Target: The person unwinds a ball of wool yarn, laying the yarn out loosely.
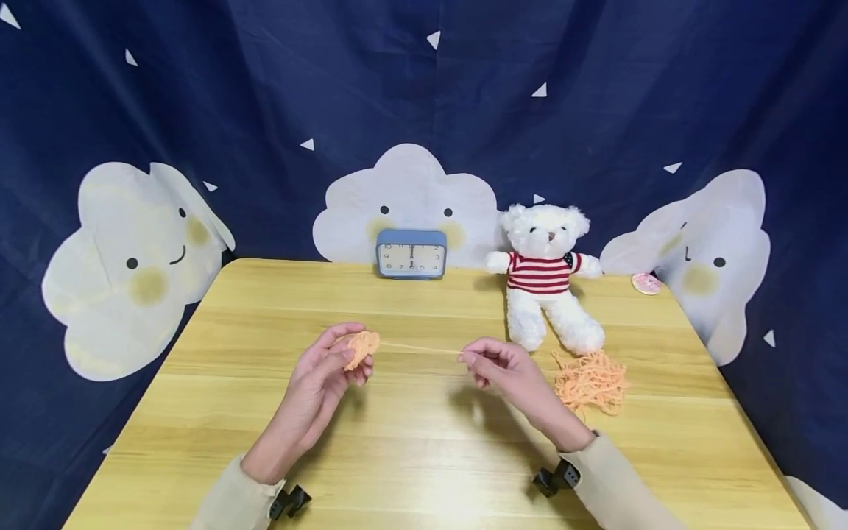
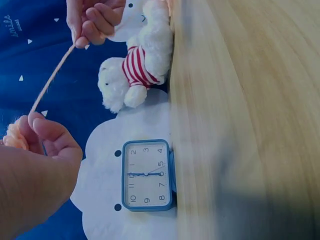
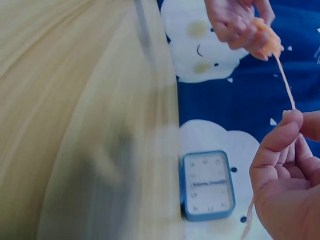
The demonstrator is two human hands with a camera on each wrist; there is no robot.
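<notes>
My left hand [image 1: 321,379] holds a small bundle of peach yarn [image 1: 364,347] between thumb and fingers, above the table. From the bundle a single strand [image 1: 420,347] runs taut to my right hand [image 1: 506,375], whose thumb and forefinger pinch it. In the right wrist view the bundle [image 3: 267,41] hangs at the left hand's fingers, and a loose tail of yarn [image 3: 248,220] drops below the right hand [image 3: 287,175]. A tangled heap of the same yarn [image 1: 592,383] lies on the table just beyond the right wrist.
A white teddy bear [image 1: 539,276] in a red-striped shirt sits behind the yarn heap. The blue clock [image 1: 411,255] stands at the back edge of the wooden table [image 1: 265,294]. At the far right corner lies a small pink round item [image 1: 646,284]. A dark blue cloud-patterned curtain [image 1: 265,88] hangs behind.
</notes>
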